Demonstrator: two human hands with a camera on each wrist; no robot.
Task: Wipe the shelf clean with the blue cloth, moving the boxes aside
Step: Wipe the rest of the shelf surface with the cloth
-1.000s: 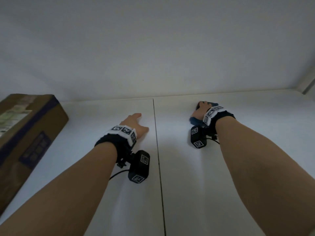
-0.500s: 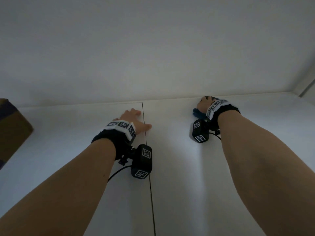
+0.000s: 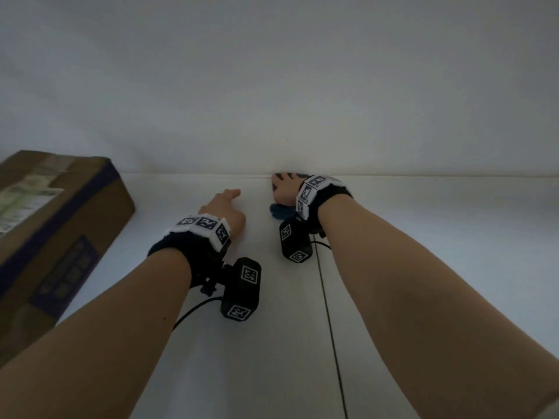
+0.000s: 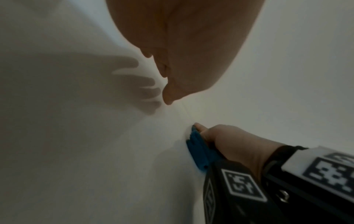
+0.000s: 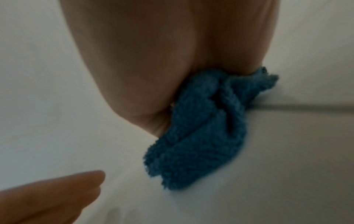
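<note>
A bunched blue cloth [image 3: 281, 211] lies on the white shelf [image 3: 423, 222], right at the back wall. My right hand [image 3: 284, 189] grips and presses it down. In the left wrist view the thumb lies along the edge of the cloth [image 4: 199, 151] beside my right hand [image 4: 229, 144]. The right wrist view shows the cloth [image 5: 201, 128] wadded under the palm [image 5: 162, 53]. My left hand [image 3: 225, 204] rests flat on the shelf just left of it, fingers straight and holding nothing. A brown cardboard box [image 3: 54, 225] sits at the left.
A thin seam [image 3: 328, 313] runs front to back across the shelf, just right of my right wrist. The white back wall [image 3: 272, 86] rises directly behind both hands. Bare shelf stretches off to the right.
My right hand has slid the cloth left across the seam and back to the wall, ending close to my left hand. The box has come back into view on the left.
</note>
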